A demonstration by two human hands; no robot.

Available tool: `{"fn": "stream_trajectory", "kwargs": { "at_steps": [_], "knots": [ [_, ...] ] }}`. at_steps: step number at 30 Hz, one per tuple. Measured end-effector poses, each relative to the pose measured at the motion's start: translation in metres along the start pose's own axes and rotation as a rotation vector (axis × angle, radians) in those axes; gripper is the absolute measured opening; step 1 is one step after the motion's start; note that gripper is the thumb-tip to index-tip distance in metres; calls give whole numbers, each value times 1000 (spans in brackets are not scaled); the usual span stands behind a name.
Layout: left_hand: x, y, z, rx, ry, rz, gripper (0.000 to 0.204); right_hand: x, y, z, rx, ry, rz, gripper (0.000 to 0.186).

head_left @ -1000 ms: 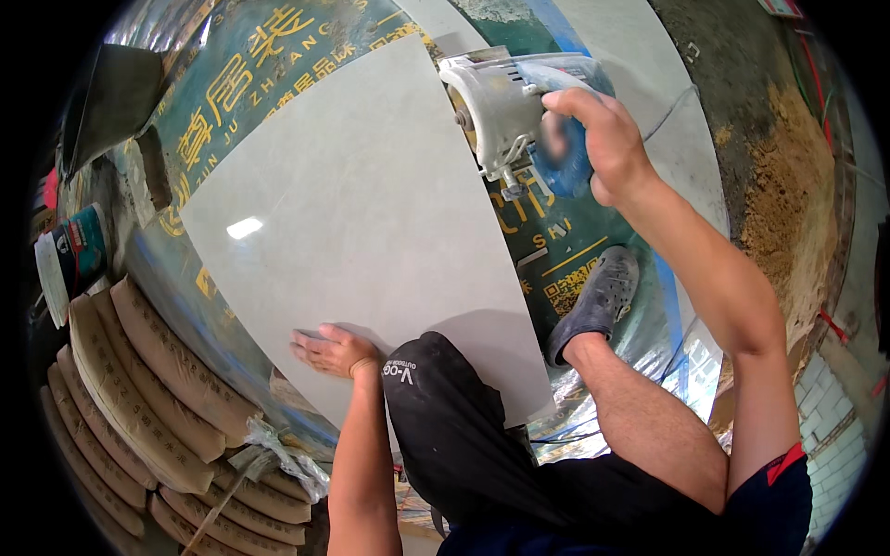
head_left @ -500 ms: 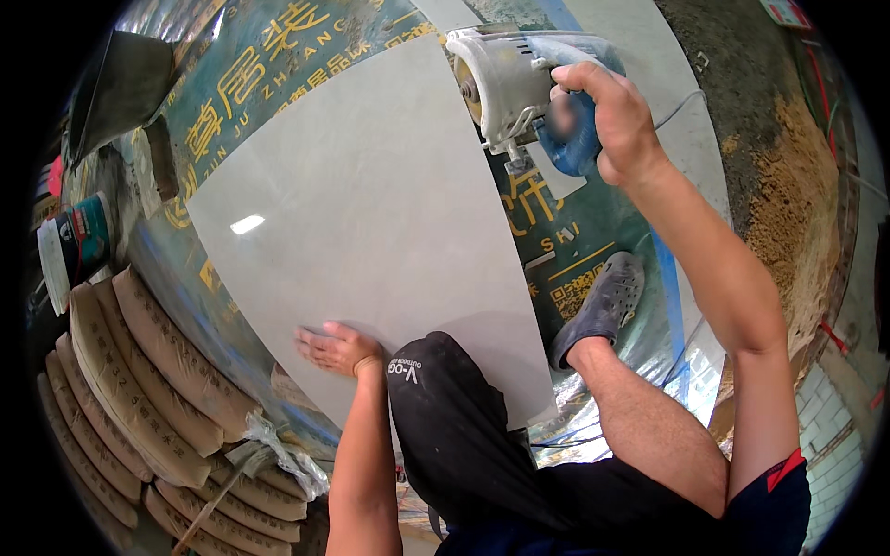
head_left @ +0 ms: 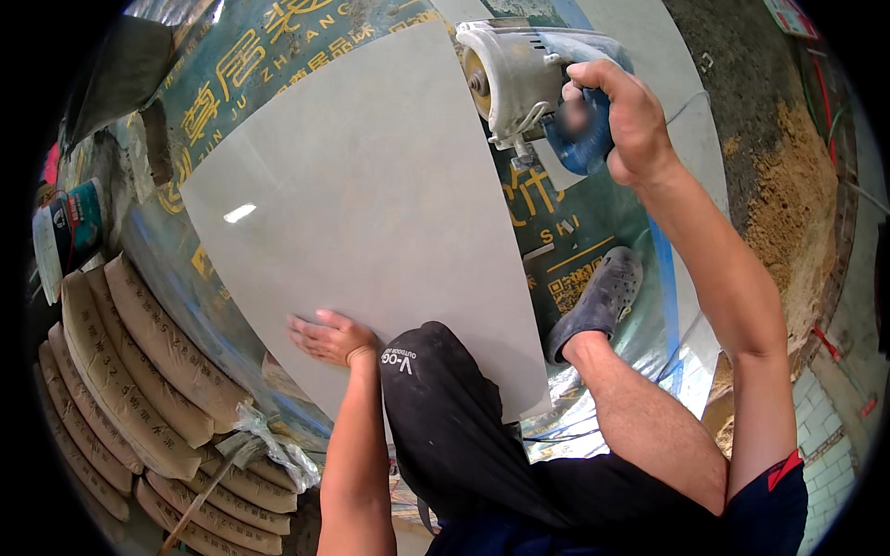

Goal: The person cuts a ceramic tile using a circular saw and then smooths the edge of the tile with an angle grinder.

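Note:
A large pale grey tile lies across the middle, tilted slightly in view. My left hand rests flat on its near left part, fingers spread, with nothing held. At the tile's far right edge is a circular saw with a dusty grey metal guard and a blue handle. My right hand is closed round that handle. The saw's round disc shows on the side facing the tile; where its rim meets the tile I cannot make out. My knee is over the tile's near edge.
Green printed floor sheeting lies under the tile, with a small tile offcut beside the saw. Stacked brown sacks and a bucket stand at left. Sand lies at right. My shoe is right of the tile.
The whole view has shifted slightly. The saw in my right hand stays by the tile's right edge, and my left hand stays flat on the tile.

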State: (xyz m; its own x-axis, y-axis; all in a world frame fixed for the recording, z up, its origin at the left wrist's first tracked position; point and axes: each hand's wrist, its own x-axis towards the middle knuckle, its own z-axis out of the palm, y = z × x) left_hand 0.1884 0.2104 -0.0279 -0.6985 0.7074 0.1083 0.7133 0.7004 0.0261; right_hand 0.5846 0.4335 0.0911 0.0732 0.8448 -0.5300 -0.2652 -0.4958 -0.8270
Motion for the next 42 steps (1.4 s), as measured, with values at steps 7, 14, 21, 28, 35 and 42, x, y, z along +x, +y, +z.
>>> {"fn": "stream_trajectory", "kwargs": {
  "at_steps": [7, 14, 21, 28, 35, 42],
  "knots": [
    [2, -2, 0, 3, -18, -34, 64, -6, 2, 0, -25, 2, 4, 18],
    [2, -2, 2, -1, -25, -28, 66, -9, 0, -2, -58, 0, 12, 20],
    [4, -5, 2, 1, -21, -29, 66, -8, 1, 3, -64, 36, 25, 27],
    [3, -5, 3, -17, 6, -18, 65, -8, 5, -7, -100, -68, -19, 27],
    [3, -6, 2, -8, -29, -28, 66, -15, 6, -7, -123, -47, 42, 26],
    [3, -6, 1, -23, -18, -13, 66, -33, 8, -6, -119, 9, 116, 26]
  ]
}}
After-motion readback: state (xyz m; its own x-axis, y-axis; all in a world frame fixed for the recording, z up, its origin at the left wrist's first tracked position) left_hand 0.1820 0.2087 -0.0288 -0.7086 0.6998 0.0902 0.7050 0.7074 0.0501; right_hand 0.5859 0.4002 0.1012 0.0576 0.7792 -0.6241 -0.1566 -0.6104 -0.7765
